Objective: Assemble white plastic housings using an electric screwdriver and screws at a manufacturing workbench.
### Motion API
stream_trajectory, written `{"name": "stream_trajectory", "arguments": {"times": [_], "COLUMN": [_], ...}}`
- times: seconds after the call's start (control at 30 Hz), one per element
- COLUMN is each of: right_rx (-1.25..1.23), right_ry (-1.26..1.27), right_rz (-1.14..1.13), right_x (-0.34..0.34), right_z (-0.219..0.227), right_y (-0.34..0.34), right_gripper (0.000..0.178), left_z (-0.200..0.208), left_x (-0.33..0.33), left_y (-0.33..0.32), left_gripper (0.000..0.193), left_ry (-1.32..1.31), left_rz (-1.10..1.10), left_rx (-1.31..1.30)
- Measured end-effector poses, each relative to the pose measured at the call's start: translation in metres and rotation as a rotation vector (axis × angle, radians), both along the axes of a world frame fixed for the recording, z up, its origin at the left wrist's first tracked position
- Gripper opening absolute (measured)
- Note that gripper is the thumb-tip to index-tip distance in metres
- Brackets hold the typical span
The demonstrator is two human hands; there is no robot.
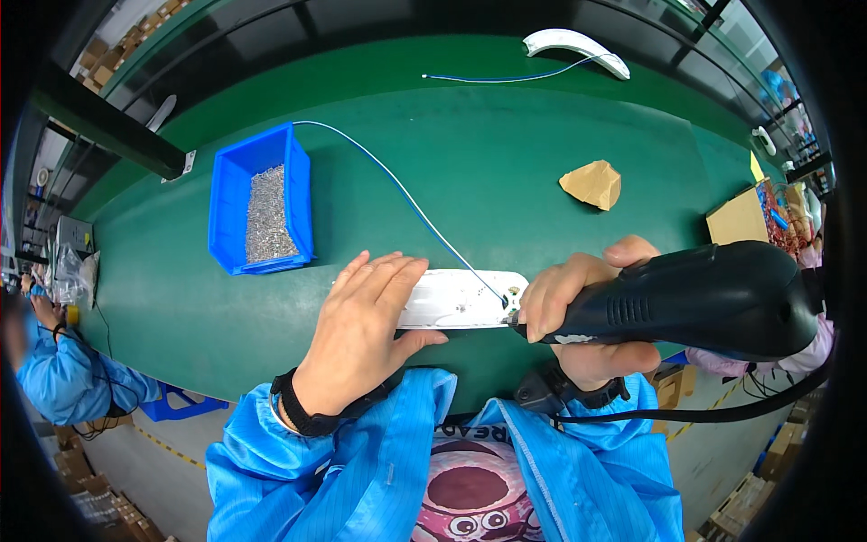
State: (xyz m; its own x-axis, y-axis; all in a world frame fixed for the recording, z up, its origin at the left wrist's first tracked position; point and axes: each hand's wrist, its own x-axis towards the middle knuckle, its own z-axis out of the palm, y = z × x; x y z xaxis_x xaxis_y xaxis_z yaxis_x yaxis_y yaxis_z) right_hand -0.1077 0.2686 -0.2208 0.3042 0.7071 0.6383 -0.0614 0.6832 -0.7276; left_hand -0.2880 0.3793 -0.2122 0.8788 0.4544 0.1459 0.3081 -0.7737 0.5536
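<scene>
A long white plastic part [456,300] lies on the green bench in front of me. My left hand [361,316] steadies its left end, fingers laid across the top and thumb along the near edge. In my right hand [578,312] is a black electric screwdriver [713,303], held nearly level and pointing left. Its tip meets the right end of the part, close to a small opening, though my fingers partly cover that spot. From the opening a thin blue-and-white cable [397,183] curves away to the far left. I cannot make out a screw at the tip.
A blue bin [301,203] of small metal screws stands at left. Brown paper [591,185] lies at right; a curved white part [578,41] with a cable sits at the back. A cardboard box [736,219] is far right. Another person [68,366] works at left.
</scene>
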Motion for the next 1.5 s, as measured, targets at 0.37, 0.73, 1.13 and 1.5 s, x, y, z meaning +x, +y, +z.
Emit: {"name": "stream_trajectory", "arguments": {"times": [0.37, 0.73, 1.13, 1.5], "right_rx": [-0.108, -0.210, -0.010, -0.136], "right_ry": [-0.006, 0.096, 0.242, 0.136], "right_rz": [-0.037, -0.211, -0.240, -0.353], "right_x": [-0.003, -0.014, 0.020, 0.032], "right_z": [-0.006, 0.009, 0.047, 0.032], "right_y": [-0.010, 0.008, -0.017, 0.008], "right_gripper": [0.070, 0.075, 0.071, 0.071], "left_z": [-0.002, -0.005, 0.040, 0.012], "left_x": [0.001, 0.002, 0.074, 0.100], "left_y": [0.004, 0.016, 0.123, 0.341], "left_gripper": [0.064, 0.059, 0.061, 0.081], "left_ry": [0.006, 0.030, -0.014, 0.460], "left_rz": [-0.050, -0.020, -0.056, 0.374], "left_rx": [0.116, 0.177, 0.415, 0.209]}}
